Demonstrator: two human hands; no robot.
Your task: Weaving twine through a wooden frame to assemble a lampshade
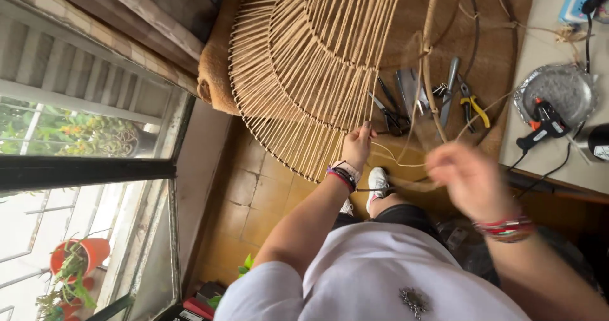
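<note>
A large lampshade frame (304,61), dome-shaped and wrapped in closely spaced strands of pale, papery tan cord, is seen from above, lying on a rough brown woven mat (412,35) at the left edge of a cream worktop (545,150). The lower rim of the frame overhangs a floor of worn ochre tiles (254,200).

The left hand (356,144) is raised to the lower rim of the frame, its fingertips pressed together in a pinch on a single cord strand (396,159). From the pinch, the thin, stiff strand curves rightward to the right hand (466,178), which is blurred; whether its fingers are closed on the strand cannot be told.

Beyond the hands, on the mat, black scissors (390,115), a grey metal blade (449,89) and yellow-handled pliers (474,105) are laid near one another. Towards the right edge of the worktop, an orange and black glue gun (542,125) is rested on a crinkled foil plate (564,86).
</note>
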